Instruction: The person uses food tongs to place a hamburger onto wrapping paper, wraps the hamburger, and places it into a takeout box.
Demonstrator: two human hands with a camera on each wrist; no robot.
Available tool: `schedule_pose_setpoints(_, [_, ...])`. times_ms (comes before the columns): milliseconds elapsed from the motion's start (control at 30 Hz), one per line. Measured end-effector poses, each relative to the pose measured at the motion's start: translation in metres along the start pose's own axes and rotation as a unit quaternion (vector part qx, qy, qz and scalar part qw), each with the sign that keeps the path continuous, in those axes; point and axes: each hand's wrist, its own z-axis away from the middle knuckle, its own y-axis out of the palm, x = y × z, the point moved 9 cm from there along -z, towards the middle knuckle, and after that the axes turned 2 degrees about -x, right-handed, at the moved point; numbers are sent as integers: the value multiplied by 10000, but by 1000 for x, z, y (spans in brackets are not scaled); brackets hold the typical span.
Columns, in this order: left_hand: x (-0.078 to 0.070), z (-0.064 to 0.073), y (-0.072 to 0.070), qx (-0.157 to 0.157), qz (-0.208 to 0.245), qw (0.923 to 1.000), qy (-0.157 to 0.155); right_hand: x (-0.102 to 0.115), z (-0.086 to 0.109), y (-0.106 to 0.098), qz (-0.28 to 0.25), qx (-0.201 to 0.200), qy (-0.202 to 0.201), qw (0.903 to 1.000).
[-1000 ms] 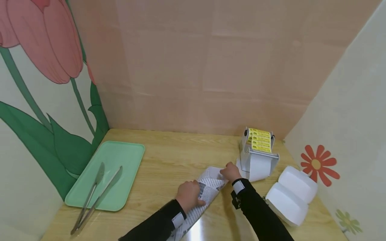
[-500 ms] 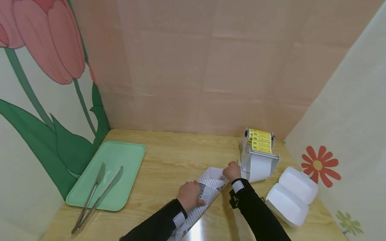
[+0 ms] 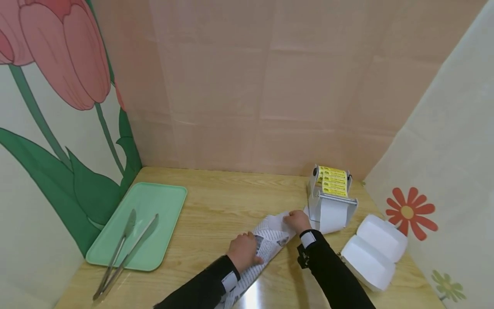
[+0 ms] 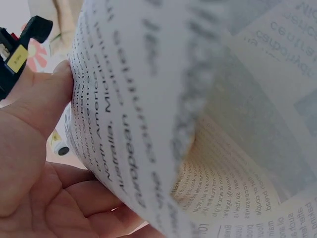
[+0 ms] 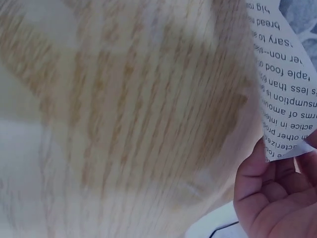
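A sheet of newspaper-print wrapping paper (image 3: pixel 270 234), rolled into a long tube, lies slanted across the front of the table. Around its middle my left hand (image 3: pixel 243 252) grips it, thumb on one side and fingers beneath, as the left wrist view shows. That view also looks into the hollow of the rolled paper (image 4: pixel 133 119); I cannot tell what is inside. At the far end, my right hand (image 3: pixel 298 222) pinches a corner of the paper. The right wrist view has this printed corner (image 5: pixel 287 99) between thumb and curled fingers (image 5: pixel 252 178).
Just beyond my right hand stands a label dispenser (image 3: pixel 332 197) with a yellow printed roll. An open white foam box (image 3: pixel 368 262) sits at the right. On the left, metal tongs (image 3: pixel 119 249) lie across a green tray (image 3: pixel 170 206). Walls border the wooden table (image 3: pixel 227 193).
At the far end of the paper, the corner in my right hand has been drawn over, and more printed surface shows there. My left hand keeps its place.
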Motion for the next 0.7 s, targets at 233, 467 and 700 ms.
schedule_pose_setpoints(233, [-3, 3, -2, -200, -381, 9990, 109, 24, 9, -14, -435, -198, -576, 9972])
schedule_pose_setpoints(467, [-4, 4, -8, -418, -656, 9970, 31, 52, 23, -27, -809, -150, -939, 9922])
schedule_pose_setpoints(700, [-5, 4, -6, -276, -786, 9965, -58, 69, 40, -36, -940, -161, -1284, 9871])
